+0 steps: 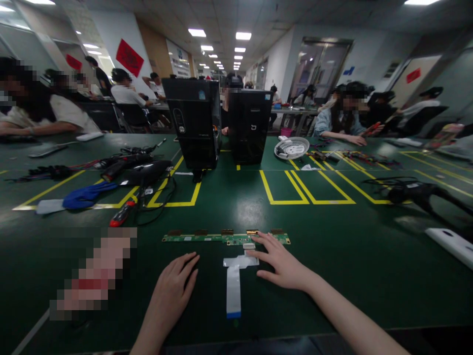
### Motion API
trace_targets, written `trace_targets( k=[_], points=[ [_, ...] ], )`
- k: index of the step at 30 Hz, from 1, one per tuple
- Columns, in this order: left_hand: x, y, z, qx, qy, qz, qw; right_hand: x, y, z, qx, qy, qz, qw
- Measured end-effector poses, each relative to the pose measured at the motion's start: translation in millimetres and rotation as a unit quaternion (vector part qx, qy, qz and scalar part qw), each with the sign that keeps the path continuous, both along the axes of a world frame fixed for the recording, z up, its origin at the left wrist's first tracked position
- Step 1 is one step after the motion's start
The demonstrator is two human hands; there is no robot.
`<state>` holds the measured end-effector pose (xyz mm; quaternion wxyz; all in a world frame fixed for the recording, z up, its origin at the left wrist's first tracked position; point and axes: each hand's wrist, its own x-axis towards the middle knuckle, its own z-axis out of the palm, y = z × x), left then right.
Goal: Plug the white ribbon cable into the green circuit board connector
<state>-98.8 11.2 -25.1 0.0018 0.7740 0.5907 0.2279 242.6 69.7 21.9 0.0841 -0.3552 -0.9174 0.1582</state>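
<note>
A long, narrow green circuit board [207,237] lies crosswise on the green table, with brown-gold tabs along its far edge. From a white connector at its near side, a flat white ribbon cable [233,288] runs toward me, folded once and ending in a blue tip. My right hand [279,264] has its fingers spread, the fingertips over the board's right part and the connector; it grips nothing. My left hand [176,281] rests on the table left of the cable, fingers stretched out and holding nothing.
Two black computer cases [249,128] stand ahead. Left lie a blue glove [88,195], a red-black screwdriver [122,213] and black cables. A white basket [291,148] is beyond to the right, a white power strip [451,246] at the right edge. Several people sit around.
</note>
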Motion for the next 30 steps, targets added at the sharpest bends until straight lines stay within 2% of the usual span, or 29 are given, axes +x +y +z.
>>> trace_targets(
  k=[11,17,24,27,30],
  points=[
    [1,0,3.0,-0.006,0.012,-0.001,1.000,7,-3,6.2,-0.042,-0.022,-0.012,0.999],
    [2,0,2.8,-0.002,0.005,-0.003,1.000,25,-21,8.6,-0.042,-0.038,-0.049,0.997],
    [3,0,5.0,-0.012,-0.002,0.000,1.000,68,-31,-4.3,-0.016,-0.066,-0.163,0.984],
    [3,-1,5.5,-0.015,-0.006,0.002,1.000,100,-27,-15.7,0.030,-0.065,-0.234,0.970],
    [3,-1,5.9,-0.018,-0.007,0.001,1.000,143,-22,-29.8,0.078,-0.061,-0.313,0.944]
  ],
)
